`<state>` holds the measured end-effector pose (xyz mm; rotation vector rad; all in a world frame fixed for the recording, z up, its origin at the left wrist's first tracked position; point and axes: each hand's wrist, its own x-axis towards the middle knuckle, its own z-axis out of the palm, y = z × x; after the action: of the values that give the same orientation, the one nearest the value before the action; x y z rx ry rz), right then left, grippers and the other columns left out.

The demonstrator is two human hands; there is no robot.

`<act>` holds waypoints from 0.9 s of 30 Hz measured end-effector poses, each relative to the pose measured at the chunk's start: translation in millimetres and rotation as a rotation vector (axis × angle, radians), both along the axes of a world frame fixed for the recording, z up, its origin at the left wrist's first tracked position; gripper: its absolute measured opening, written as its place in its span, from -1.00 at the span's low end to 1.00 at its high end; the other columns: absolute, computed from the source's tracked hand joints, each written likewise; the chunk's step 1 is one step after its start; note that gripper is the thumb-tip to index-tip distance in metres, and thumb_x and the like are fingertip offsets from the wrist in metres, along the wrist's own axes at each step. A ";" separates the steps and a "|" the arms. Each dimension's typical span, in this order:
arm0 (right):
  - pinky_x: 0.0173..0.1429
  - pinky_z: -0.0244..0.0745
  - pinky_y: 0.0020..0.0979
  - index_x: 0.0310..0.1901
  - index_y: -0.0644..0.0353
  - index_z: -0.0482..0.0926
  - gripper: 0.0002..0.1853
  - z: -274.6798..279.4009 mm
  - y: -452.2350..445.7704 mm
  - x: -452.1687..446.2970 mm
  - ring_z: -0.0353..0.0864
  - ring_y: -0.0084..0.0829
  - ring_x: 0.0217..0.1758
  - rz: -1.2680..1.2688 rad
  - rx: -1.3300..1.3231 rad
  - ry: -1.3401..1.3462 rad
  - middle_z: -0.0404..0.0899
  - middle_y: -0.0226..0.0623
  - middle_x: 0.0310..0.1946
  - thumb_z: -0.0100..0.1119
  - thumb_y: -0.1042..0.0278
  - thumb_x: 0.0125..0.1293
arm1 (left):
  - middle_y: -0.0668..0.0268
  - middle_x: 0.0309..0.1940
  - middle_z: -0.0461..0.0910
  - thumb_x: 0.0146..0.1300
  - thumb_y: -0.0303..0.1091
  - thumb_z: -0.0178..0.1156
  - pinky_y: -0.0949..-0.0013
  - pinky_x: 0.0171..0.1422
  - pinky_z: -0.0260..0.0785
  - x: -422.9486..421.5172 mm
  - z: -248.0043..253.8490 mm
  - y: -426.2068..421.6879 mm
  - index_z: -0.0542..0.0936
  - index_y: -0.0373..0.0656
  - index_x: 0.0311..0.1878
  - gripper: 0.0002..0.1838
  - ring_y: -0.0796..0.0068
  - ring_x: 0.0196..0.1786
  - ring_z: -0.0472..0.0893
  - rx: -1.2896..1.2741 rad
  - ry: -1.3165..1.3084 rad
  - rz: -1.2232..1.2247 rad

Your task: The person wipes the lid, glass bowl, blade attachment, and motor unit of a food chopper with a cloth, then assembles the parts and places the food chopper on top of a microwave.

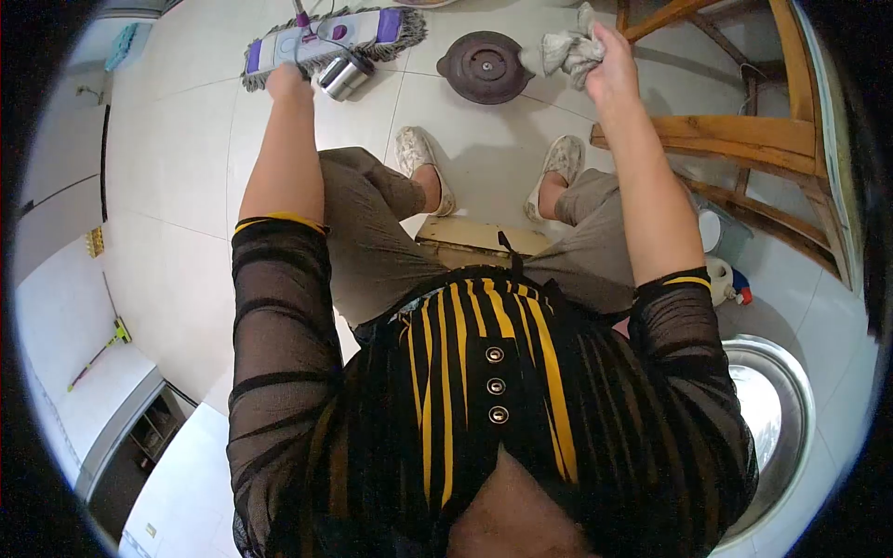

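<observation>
My right hand (614, 73) is closed on a crumpled pale grey cloth (571, 54), held up to the right of a dark brown round lidded pot (484, 67) on the floor. On the left, my left hand (290, 84) is closed at the dark handle of a shiny stainless-steel pot (343, 78), which is tilted. The fingers of that hand are mostly hidden behind its back. Just beyond it lies a flat mop head (279, 46), purple and white with a grey fringe.
A wooden chair or stool frame (726, 138) stands close on the right. Behind it are a white bottle with a red and blue cap (727, 284) and a large metal basin (802, 400). My shoes (420, 156) rest on pale tiles, with a low wooden seat (479, 234) between my legs.
</observation>
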<state>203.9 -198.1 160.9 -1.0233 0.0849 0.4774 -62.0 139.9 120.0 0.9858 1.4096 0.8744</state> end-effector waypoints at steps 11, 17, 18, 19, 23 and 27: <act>-0.18 0.40 -0.34 -0.33 0.22 0.48 -0.81 -12.2 -4.8 -6.9 0.47 -0.39 -0.25 0.047 -0.314 0.017 0.50 -0.30 -0.35 0.15 0.28 0.10 | 0.29 -0.21 0.56 0.13 -0.23 0.11 0.41 -0.04 0.27 70.5 -20.2 -84.6 0.55 -0.13 -0.09 -0.70 0.44 -0.16 0.48 0.340 0.261 -0.804; -0.12 0.34 -0.35 -0.27 0.19 0.53 -0.76 -93.2 -17.6 -0.8 0.47 -0.39 -0.26 0.759 -0.956 -0.364 0.55 -0.33 -0.31 0.07 0.23 0.10 | 0.25 -0.16 0.50 0.11 -0.33 0.09 0.35 -0.14 0.29 106.9 -71.4 -147.7 0.28 -0.21 0.18 -0.47 0.40 -0.16 0.46 -0.263 -0.007 -0.742; -0.01 0.31 -0.41 -0.10 0.16 0.53 -0.67 -117.3 -17.1 10.6 0.46 -0.46 -0.16 0.989 -1.139 -0.444 0.55 -0.39 -0.20 0.10 0.21 0.11 | 0.25 -0.16 0.50 0.11 -0.33 0.09 0.35 -0.14 0.29 107.6 -81.2 -146.7 0.28 -0.21 0.18 -0.47 0.40 -0.16 0.46 -0.274 -0.011 -0.737; 0.00 0.31 -0.42 -0.09 0.19 0.52 -0.64 -129.9 -11.5 15.2 0.46 -0.43 -0.11 1.048 -1.239 -0.476 0.56 -0.35 -0.19 0.08 0.21 0.09 | 0.20 -0.09 0.46 0.11 -0.35 0.08 0.31 -0.07 0.30 105.7 -95.5 -146.4 0.25 -0.23 0.21 -0.44 0.34 -0.09 0.44 -0.254 0.074 -0.712; 0.04 0.30 -0.42 -0.04 0.21 0.50 -0.61 -150.6 -3.2 30.3 0.46 -0.41 -0.08 1.189 -1.450 -0.540 0.55 -0.31 -0.14 0.06 0.21 0.10 | 0.11 0.06 0.35 0.10 -0.40 0.04 0.21 0.12 0.26 104.8 -130.9 -140.2 0.09 -0.26 0.29 -0.34 0.21 0.14 0.32 -0.315 0.155 -0.674; 0.07 0.29 -0.42 0.12 0.20 0.36 -0.51 -195.7 -1.1 42.0 0.45 -0.38 -0.03 0.957 -1.310 -0.373 0.51 -0.27 -0.07 0.03 0.21 0.14 | 0.17 0.01 0.37 0.11 -0.41 0.01 0.21 0.12 0.24 108.6 -153.8 -130.3 0.00 -0.24 0.32 -0.30 0.30 0.08 0.34 -0.286 0.156 -0.616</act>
<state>246.0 -199.1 -34.9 -2.4426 -0.5244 1.1409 46.7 9.5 -33.7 1.1867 1.2071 0.1402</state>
